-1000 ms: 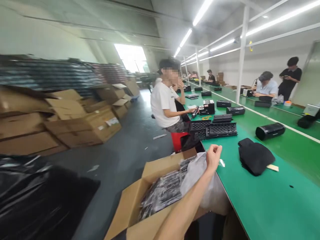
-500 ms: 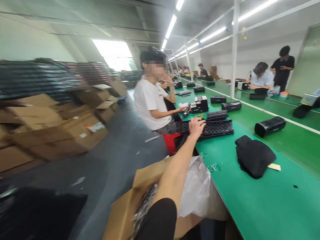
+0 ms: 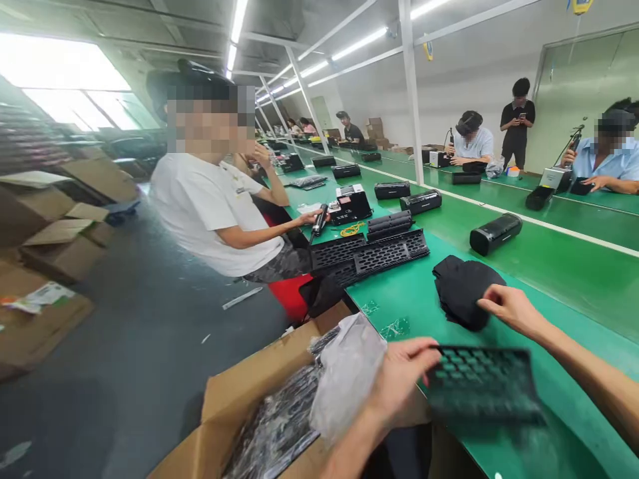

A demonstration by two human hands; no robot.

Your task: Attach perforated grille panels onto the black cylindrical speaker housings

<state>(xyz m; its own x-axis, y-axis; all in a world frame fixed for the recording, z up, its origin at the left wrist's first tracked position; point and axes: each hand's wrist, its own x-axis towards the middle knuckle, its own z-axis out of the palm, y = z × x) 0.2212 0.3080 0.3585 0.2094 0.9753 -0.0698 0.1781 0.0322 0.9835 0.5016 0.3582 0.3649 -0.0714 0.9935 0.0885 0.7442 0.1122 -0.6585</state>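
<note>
The left hand (image 3: 404, 376) grips a blurred black perforated panel (image 3: 484, 386) with curled fingers, over the green workbench (image 3: 574, 412). The open right hand (image 3: 512, 309) sits just beside a black cloth pile (image 3: 462, 293). A cardboard box (image 3: 229, 392) lies lower centre; a seated co-worker (image 3: 214, 213) is beyond.

A black perforated plastic panel (image 3: 484, 386) is gripped at its left end by the left hand (image 3: 402, 376), held just above the edge of the green workbench (image 3: 574, 346). It is rectangular, with rows of rounded square holes inside a solid rim, and its outline is softened by motion blur. The open right hand (image 3: 514, 309) lies beyond it, fingertips at the edge of a crumpled black cloth (image 3: 462, 293) lying on the bench.
</note>
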